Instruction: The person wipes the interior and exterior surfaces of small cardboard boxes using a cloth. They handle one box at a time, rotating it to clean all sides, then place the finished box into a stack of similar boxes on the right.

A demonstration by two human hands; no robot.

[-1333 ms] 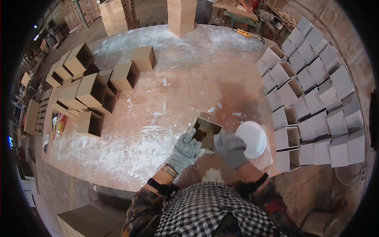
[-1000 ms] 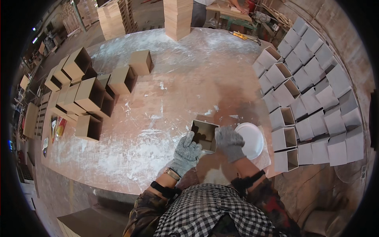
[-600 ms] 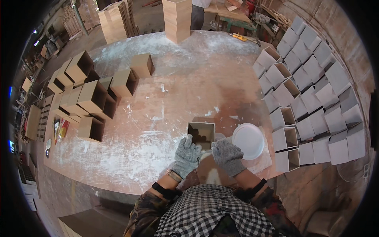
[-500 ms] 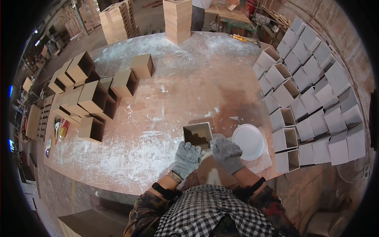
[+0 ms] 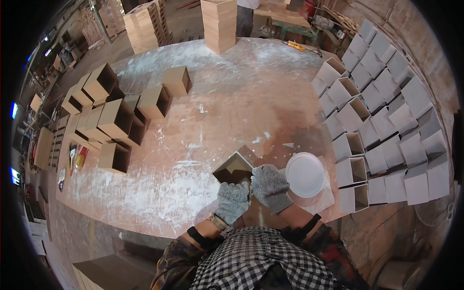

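Observation:
An open-topped box (image 5: pixel 228 167) with a brown inside and pale rim sits at the table's near side, turned cornerwise. My left hand (image 5: pixel 233 202), in a grey knit glove, has its fingers curled over the box's near edge. Close beside it, my right hand (image 5: pixel 270 187), gloved alike, is closed at the box's near right corner. The box's near side is mostly hidden behind both hands. Just right of my right hand lies a round white lid or dish (image 5: pixel 305 175), apart from it.
Brown boxes (image 5: pixel 115 117) stand clustered on the left of the white-smeared table (image 5: pixel 217 116). Rows of pale-coated boxes (image 5: pixel 386 121) fill the right side. A wooden stack (image 5: pixel 220 26) rises at the far edge, near a yellow-handled tool (image 5: pixel 296 46). A person (image 5: pixel 245 21) stands beyond.
The box has turned from nearly square-on to cornerwise and shifted slightly left. My right hand has moved slightly left, closer to my left hand.

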